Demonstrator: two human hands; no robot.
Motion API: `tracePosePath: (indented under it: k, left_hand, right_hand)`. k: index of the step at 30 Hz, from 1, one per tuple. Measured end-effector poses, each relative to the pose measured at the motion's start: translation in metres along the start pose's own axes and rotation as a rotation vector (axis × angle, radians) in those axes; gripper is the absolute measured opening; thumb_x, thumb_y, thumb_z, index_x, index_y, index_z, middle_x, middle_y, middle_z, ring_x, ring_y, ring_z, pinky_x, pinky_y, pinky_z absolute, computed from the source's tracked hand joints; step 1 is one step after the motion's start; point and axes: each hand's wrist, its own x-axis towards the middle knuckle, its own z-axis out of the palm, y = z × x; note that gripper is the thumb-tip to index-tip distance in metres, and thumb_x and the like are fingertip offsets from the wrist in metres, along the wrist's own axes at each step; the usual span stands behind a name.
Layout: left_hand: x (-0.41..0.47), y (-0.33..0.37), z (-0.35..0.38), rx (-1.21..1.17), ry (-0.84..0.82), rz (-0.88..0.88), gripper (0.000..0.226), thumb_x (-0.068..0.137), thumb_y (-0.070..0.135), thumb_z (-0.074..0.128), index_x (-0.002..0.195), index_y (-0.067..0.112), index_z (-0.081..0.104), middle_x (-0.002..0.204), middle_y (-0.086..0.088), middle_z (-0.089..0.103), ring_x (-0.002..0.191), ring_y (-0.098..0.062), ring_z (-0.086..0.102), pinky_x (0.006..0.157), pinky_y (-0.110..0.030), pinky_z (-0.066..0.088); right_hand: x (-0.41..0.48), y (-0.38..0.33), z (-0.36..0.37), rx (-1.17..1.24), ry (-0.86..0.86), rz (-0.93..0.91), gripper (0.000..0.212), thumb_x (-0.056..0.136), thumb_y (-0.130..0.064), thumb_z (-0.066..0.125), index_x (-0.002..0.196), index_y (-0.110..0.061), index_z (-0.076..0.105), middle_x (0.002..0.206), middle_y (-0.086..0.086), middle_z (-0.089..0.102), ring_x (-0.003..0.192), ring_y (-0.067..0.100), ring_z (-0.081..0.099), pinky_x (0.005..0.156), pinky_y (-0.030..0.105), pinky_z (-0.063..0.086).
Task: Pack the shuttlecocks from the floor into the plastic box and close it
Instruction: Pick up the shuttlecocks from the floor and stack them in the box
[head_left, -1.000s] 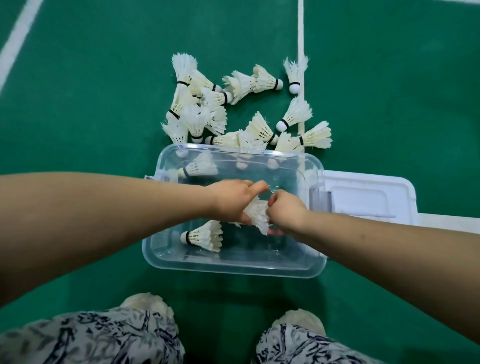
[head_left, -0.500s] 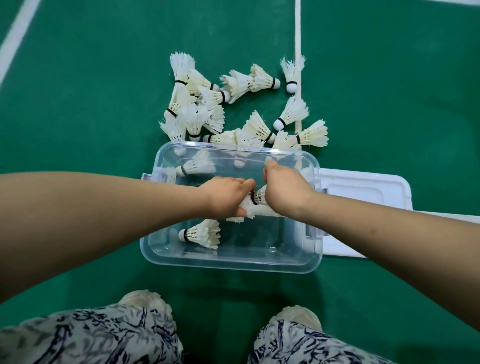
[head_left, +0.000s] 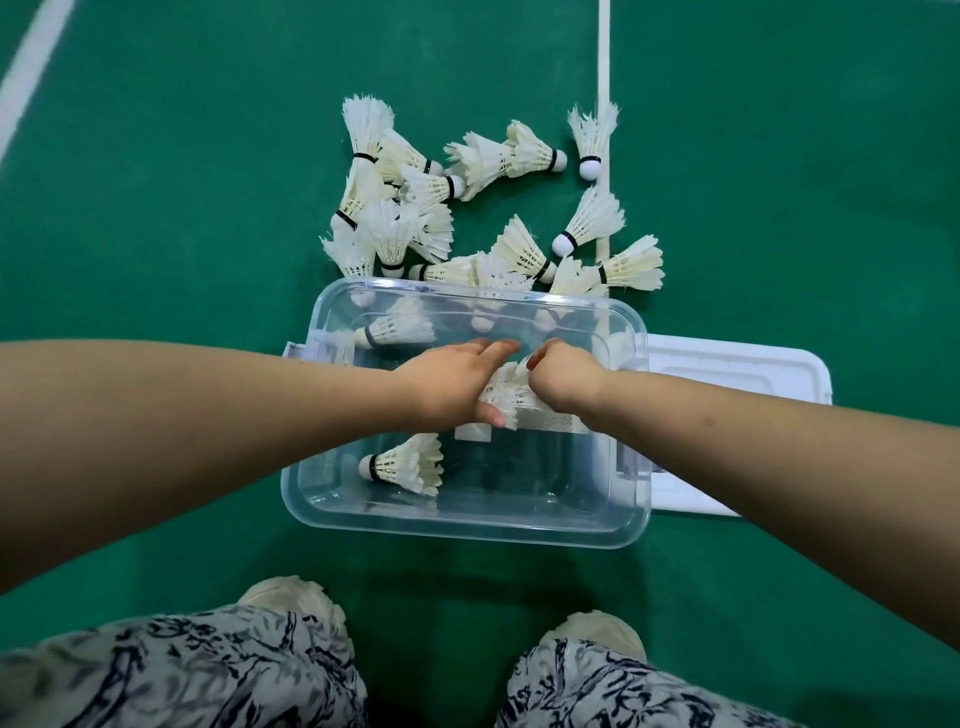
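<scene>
Shuttlecock held over the plastic box

Both hands met above the middle of the open box; the box was see-through and sat on the green floor, right in front of the person's feet. The left hand reached in from the left; its fingers pointed forward, close together, and its thumb was tucked under the white feathers. The right hand came in from the right; its fingers were curled down and gripped the same shuttlecock from the other side. I could not tell if the shuttlecock touched the bottom of the box.

A second shuttlecock lay on its side in the box, near the left wall, just below the left wrist; a third shuttlecock lay by the far wall, also on the left.

The pile of shuttlecocks lay on the floor just behind the box; some of them touched its far wall, and some lay on top of each other. One stood apart from the rest on the white line.

The white lid lay flat on the floor, right beside the right wall of the box; the right arm hid part of it.

Two pale shoes, the left shoe and the right shoe, showed at the bottom, with patterned trousers over them.
</scene>
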Motion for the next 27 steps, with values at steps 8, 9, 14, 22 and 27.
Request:
tracePosePath:
  k: [8, 9, 14, 22, 27]
  left_hand:
    - [-0.006, -0.004, -0.002, 0.064, -0.036, 0.015, 0.097, 0.072, 0.037, 0.074, 0.145, 0.019, 0.012, 0.140, -0.014, 0.035, 0.126, -0.031, 0.041, 0.104, -0.036, 0.035]
    - [-0.008, -0.003, -0.002, 0.077, -0.034, 0.016, 0.097, 0.072, 0.036, 0.074, 0.145, 0.019, 0.013, 0.140, -0.014, 0.035, 0.126, -0.031, 0.040, 0.104, -0.036, 0.035]
    - [-0.017, 0.005, -0.016, 0.147, 0.018, 0.042, 0.086, 0.077, 0.036, 0.069, 0.143, 0.017, 0.017, 0.141, -0.012, 0.033, 0.126, -0.029, 0.040, 0.101, -0.035, 0.035]
    - [-0.026, 0.030, -0.074, 0.031, 0.427, 0.134, 0.028, 0.091, 0.018, 0.046, 0.119, 0.013, 0.050, 0.089, -0.002, 0.055, 0.079, -0.018, 0.046, 0.068, -0.029, 0.035]
    - [-0.008, 0.016, -0.095, -0.029, 0.550, 0.057, 0.021, 0.091, 0.017, 0.046, 0.107, 0.010, 0.058, 0.081, -0.001, 0.055, 0.075, -0.018, 0.045, 0.070, -0.031, 0.039]
  right_hand:
    - [-0.009, 0.001, 0.006, 0.088, -0.073, 0.015, 0.044, 0.092, -0.007, 0.039, 0.136, -0.009, 0.038, 0.129, 0.016, 0.050, 0.109, 0.031, 0.054, 0.093, 0.043, 0.053]
    - [-0.012, 0.001, 0.005, 0.106, -0.077, 0.014, 0.045, 0.092, -0.008, 0.039, 0.137, -0.012, 0.037, 0.130, 0.015, 0.049, 0.109, 0.030, 0.052, 0.092, 0.042, 0.053]
    - [-0.030, -0.001, -0.003, 0.131, -0.068, -0.017, 0.046, 0.091, -0.008, 0.041, 0.136, -0.014, 0.037, 0.127, 0.013, 0.050, 0.101, 0.026, 0.049, 0.089, 0.039, 0.050]
    - [-0.044, -0.038, -0.048, 0.027, -0.010, -0.156, 0.028, 0.093, -0.013, 0.043, 0.116, -0.004, 0.055, 0.094, 0.008, 0.057, 0.081, 0.021, 0.054, 0.060, 0.023, 0.044]
    - [-0.018, -0.061, -0.078, -0.164, 0.112, -0.279, 0.030, 0.090, -0.010, 0.043, 0.110, -0.002, 0.063, 0.093, 0.010, 0.066, 0.081, 0.025, 0.061, 0.062, 0.025, 0.047]
